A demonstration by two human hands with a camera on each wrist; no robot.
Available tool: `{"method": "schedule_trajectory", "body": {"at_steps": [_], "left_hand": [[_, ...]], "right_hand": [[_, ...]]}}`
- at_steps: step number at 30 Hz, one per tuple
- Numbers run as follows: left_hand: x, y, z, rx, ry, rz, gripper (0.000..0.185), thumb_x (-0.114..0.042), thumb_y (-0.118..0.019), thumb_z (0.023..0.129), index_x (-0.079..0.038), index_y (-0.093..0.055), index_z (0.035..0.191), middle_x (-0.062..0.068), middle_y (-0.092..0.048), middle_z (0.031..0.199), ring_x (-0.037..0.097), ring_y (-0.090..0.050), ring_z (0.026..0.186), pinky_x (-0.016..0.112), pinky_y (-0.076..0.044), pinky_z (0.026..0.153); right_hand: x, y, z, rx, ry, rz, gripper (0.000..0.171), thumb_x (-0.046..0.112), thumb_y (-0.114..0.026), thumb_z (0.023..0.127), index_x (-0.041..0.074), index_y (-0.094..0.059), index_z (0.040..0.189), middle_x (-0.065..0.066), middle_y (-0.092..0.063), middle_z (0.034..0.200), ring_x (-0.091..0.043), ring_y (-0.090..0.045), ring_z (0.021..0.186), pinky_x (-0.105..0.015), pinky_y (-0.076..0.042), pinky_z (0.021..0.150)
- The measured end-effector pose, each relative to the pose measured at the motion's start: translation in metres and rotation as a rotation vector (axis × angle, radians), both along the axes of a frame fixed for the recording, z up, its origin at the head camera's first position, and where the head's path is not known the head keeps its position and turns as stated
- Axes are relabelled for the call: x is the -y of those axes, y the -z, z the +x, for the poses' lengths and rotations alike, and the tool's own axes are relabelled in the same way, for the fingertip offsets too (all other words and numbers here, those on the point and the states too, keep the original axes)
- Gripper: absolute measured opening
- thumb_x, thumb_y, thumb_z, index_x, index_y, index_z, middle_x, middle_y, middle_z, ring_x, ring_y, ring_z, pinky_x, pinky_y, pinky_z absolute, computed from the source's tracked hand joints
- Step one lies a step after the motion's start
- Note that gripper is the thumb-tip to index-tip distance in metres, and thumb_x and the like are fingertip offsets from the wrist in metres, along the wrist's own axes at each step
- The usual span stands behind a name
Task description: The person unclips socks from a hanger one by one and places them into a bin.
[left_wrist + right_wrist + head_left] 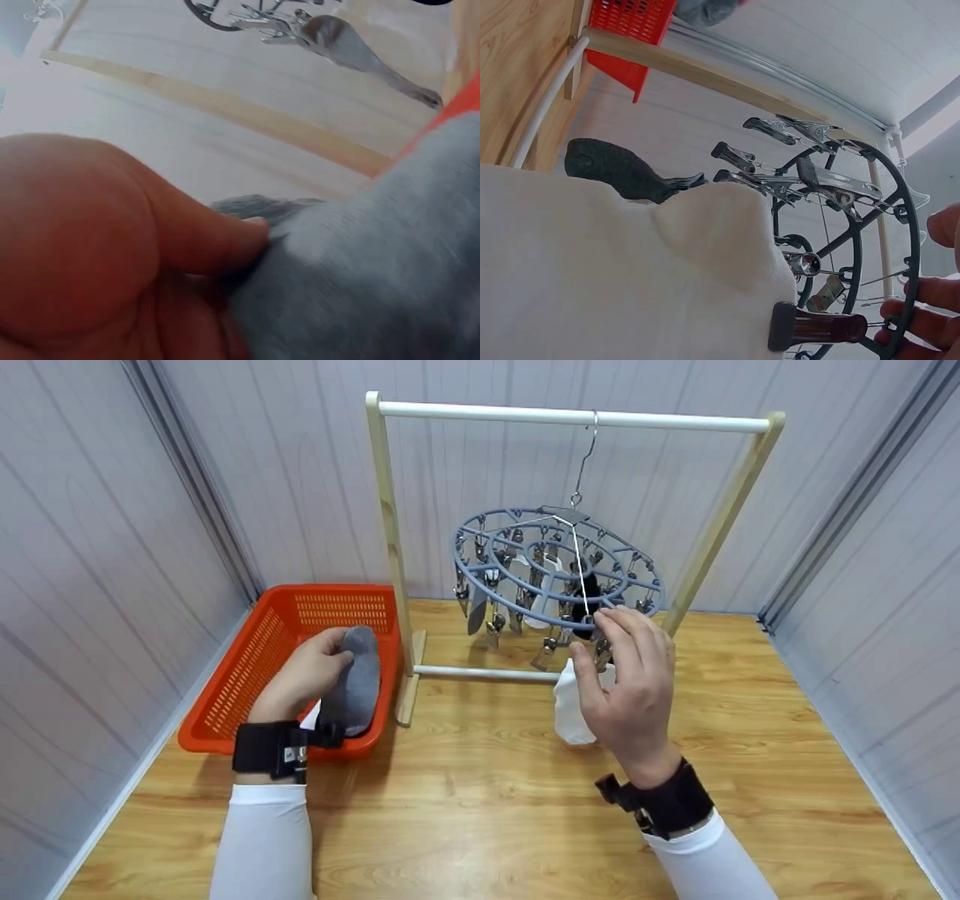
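The left hand (309, 671) grips a grey sock (355, 682) with fingers and thumb curled round it, holding it over the front of the orange basket (247, 667) on the wooden floor. The right hand (630, 682) reaches up to the round blue clip hanger (480, 531) on the wooden rack (386, 510), fingertips (922, 319) pinching a clip (817, 328) at its near rim. A white sock (570, 712) hangs from that clip, just behind the palm.

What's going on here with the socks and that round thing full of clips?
A person is hanging socks. The right hand holds a white sock up at a clip on the round blue clip hanger, which already carries a few socks. The left hand grips a grey sock over the orange basket.
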State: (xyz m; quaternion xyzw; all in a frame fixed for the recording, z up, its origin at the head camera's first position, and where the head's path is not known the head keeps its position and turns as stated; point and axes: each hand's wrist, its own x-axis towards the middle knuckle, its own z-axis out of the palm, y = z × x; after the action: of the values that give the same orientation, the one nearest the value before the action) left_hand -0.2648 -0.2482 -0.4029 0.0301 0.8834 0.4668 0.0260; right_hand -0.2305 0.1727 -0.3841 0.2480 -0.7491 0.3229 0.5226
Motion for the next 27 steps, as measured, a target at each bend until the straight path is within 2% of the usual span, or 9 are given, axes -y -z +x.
{"method": "schedule_trajectory", "body": {"at_steps": [4,6,8,11,16,18,23,27], "left_hand": [[0.005,0.003,-0.001,0.107,-0.009,-0.100,0.060,-0.011,-0.046,0.116,0.006,-0.029,0.171,0.033,-0.037,0.171,0.046,-0.039,0.157,0.062,-0.038,0.123],[0.006,0.002,-0.001,0.159,-0.028,-0.122,0.065,-0.015,-0.045,0.117,0.004,-0.021,0.174,0.031,-0.027,0.177,0.047,-0.028,0.163,0.064,-0.032,0.127],[0.007,0.000,0.000,0.186,-0.045,-0.128,0.067,-0.018,-0.045,0.117,0.003,-0.019,0.175,0.030,-0.024,0.179,0.048,-0.025,0.164,0.065,-0.029,0.129],[0.004,-0.003,0.002,0.168,-0.057,-0.141,0.065,-0.020,-0.046,0.117,0.004,-0.025,0.173,0.029,-0.031,0.177,0.047,-0.032,0.161,0.065,-0.033,0.127],[-0.004,-0.008,0.005,0.066,-0.053,-0.145,0.061,-0.023,-0.055,0.115,0.007,-0.040,0.166,0.031,-0.049,0.164,0.046,-0.052,0.146,0.061,-0.047,0.116],[-0.007,-0.010,0.006,0.038,-0.051,-0.109,0.062,-0.027,-0.061,0.113,0.007,-0.045,0.163,0.031,-0.052,0.161,0.046,-0.055,0.143,0.058,-0.049,0.113],[-0.016,-0.013,0.010,0.011,-0.054,0.056,0.058,-0.030,-0.070,0.110,0.003,-0.056,0.156,0.025,-0.060,0.153,0.039,-0.058,0.138,0.051,-0.048,0.111],[-0.026,-0.013,0.010,-0.040,-0.015,0.110,0.050,-0.027,-0.072,0.109,0.002,-0.063,0.149,0.021,-0.067,0.144,0.035,-0.062,0.131,0.046,-0.049,0.107]], "right_hand": [[0.000,0.000,-0.001,0.000,-0.003,0.004,0.038,0.022,-0.076,0.103,-0.004,-0.076,0.130,-0.020,-0.074,0.132,-0.043,-0.063,0.131,-0.055,-0.040,0.120],[0.000,0.000,-0.001,-0.001,-0.007,0.003,0.038,0.022,-0.076,0.103,-0.004,-0.076,0.130,-0.020,-0.074,0.132,-0.044,-0.064,0.130,-0.055,-0.040,0.121],[0.000,0.000,-0.001,-0.002,-0.010,0.005,0.038,0.022,-0.076,0.103,-0.004,-0.076,0.131,-0.020,-0.074,0.132,-0.045,-0.063,0.129,-0.055,-0.040,0.121],[0.000,0.001,-0.001,-0.006,-0.014,0.008,0.038,0.022,-0.076,0.103,-0.004,-0.076,0.131,-0.021,-0.074,0.132,-0.045,-0.063,0.129,-0.054,-0.040,0.121],[0.001,0.001,0.000,-0.014,-0.031,0.011,0.040,0.023,-0.076,0.102,-0.004,-0.076,0.132,-0.022,-0.074,0.132,-0.045,-0.063,0.129,-0.055,-0.040,0.122],[0.002,0.001,0.000,-0.016,-0.041,0.010,0.040,0.023,-0.076,0.102,-0.005,-0.076,0.132,-0.022,-0.074,0.132,-0.046,-0.063,0.129,-0.055,-0.039,0.122],[0.004,0.001,0.001,-0.029,-0.064,0.018,0.041,0.021,-0.076,0.100,-0.005,-0.075,0.132,-0.022,-0.074,0.132,-0.044,-0.064,0.129,-0.054,-0.040,0.121],[0.005,0.001,0.002,-0.044,-0.085,0.022,0.041,0.019,-0.077,0.099,-0.004,-0.075,0.133,-0.022,-0.074,0.132,-0.045,-0.065,0.129,-0.054,-0.042,0.120]]}}
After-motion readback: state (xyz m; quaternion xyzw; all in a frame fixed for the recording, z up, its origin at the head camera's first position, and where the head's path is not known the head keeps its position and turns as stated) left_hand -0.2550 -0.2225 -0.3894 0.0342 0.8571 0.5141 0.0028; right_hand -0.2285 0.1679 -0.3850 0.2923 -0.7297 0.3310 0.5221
